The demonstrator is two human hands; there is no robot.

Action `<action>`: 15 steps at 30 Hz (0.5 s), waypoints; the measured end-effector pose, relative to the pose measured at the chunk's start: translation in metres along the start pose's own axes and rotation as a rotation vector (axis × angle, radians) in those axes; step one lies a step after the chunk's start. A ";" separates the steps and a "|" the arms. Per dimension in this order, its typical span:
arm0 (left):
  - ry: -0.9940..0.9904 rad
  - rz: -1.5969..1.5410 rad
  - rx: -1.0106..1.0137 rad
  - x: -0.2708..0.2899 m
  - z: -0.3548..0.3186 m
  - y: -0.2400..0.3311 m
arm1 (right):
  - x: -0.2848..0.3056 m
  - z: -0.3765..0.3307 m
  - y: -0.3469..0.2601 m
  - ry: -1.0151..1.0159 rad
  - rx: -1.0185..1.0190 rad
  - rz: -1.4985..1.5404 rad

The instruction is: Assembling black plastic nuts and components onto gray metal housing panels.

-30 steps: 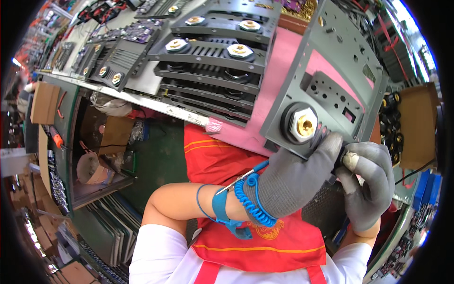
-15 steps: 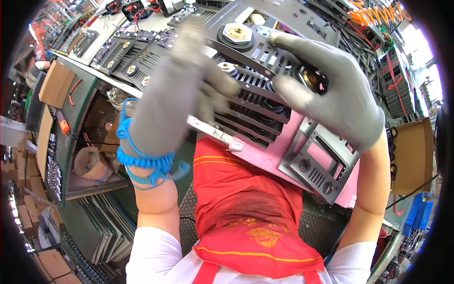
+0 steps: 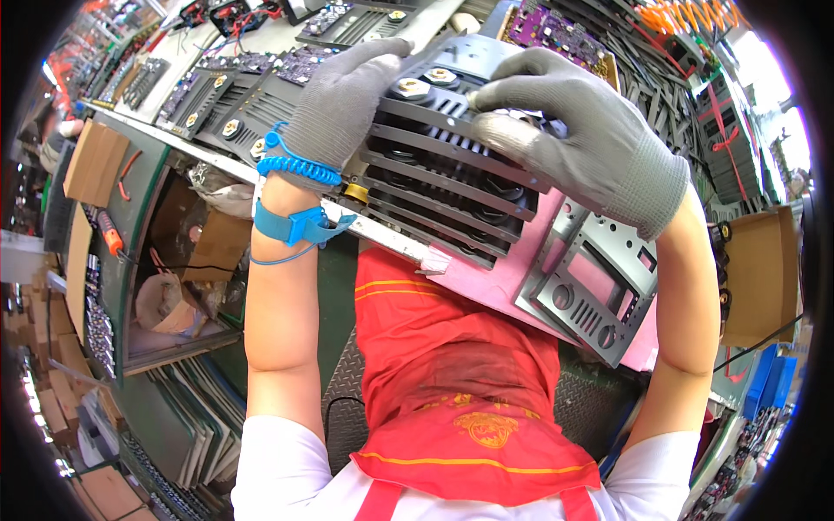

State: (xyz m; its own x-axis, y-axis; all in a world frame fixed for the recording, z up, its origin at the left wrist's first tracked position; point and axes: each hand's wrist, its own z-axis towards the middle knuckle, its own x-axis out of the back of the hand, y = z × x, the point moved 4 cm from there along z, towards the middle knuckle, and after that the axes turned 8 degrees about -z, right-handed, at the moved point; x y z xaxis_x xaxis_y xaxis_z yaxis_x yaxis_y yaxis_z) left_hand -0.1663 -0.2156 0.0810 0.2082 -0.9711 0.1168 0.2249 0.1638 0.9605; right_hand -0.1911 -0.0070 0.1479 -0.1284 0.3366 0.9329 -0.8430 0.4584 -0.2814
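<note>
- The left hand (image 3: 334, 108), gloved in grey, lies spread and flat on the left end of a dark finned panel (image 3: 443, 187), fingers reaching toward 1 o'clock.
- The right hand (image 3: 582, 139) curls over the panel's far right edge; its thumb presses the top face, so it grips the panel.
- The panel sits at the bench's near edge, on a pink mat (image 3: 486, 286). Its long axis runs from 10 to 4 o'clock, between the two hands; both touch it, neither nearer.
- It looks like black ribbed metal with brass-coloured round fittings (image 3: 413, 87) along the far side.
- A grey faceplate (image 3: 591, 291) lies just beside it at 5 o'clock.
- A blue wrist strap (image 3: 295, 221) circles the left wrist.
</note>
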 end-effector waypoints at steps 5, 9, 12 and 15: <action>-0.067 0.060 0.018 -0.004 0.003 0.006 | 0.012 -0.026 0.011 0.051 0.001 0.088; 0.155 0.131 0.016 -0.005 -0.010 0.022 | 0.046 -0.103 0.047 0.216 -0.006 0.097; 0.511 0.311 -0.417 -0.038 -0.053 0.047 | 0.062 -0.194 0.110 0.268 -0.383 -0.011; 0.322 0.619 -0.684 -0.112 -0.118 0.061 | 0.060 -0.286 0.167 0.195 -0.870 -0.420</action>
State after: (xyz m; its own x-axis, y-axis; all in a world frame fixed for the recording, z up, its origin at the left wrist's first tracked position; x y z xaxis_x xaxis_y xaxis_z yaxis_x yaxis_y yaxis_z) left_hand -0.0635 -0.0763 0.0964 0.7029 -0.6019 0.3790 0.4704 0.7930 0.3871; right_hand -0.1898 0.3251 0.0927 0.2482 0.1022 0.9633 -0.1122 0.9908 -0.0762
